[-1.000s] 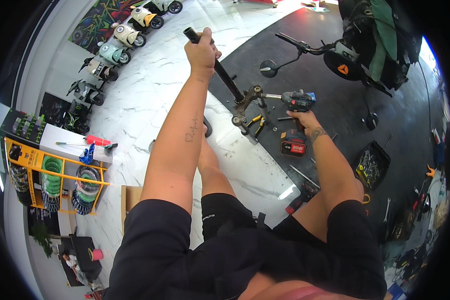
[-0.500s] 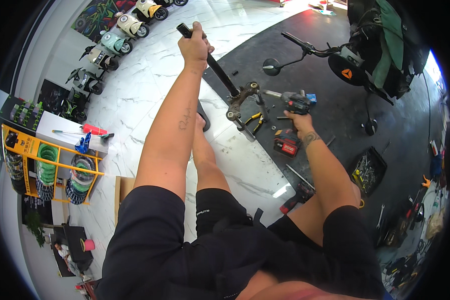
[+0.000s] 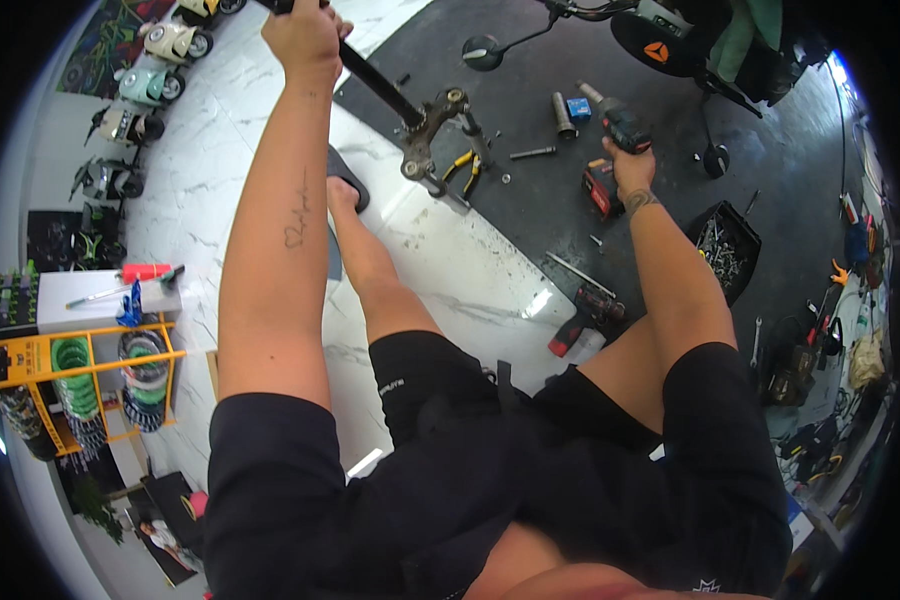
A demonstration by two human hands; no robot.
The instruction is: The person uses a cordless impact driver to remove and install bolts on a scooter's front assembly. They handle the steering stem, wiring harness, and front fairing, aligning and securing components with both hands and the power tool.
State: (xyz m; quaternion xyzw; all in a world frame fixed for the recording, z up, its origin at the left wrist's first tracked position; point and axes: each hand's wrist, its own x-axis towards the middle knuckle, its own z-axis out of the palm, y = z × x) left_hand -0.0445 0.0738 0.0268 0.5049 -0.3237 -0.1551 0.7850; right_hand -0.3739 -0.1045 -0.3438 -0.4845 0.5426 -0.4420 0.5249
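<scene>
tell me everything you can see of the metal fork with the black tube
The fork has a long, straight black tube joined to a grimy, brownish-grey yoke that looks like metal, with rounded clamps and two greyish legs pointing the other way. It tilts in view, tube toward the upper left. The person's left grip wraps the tube near the top edge. It shows over the border of white floor and dark mat; whether the legs touch down is unclear.
</scene>
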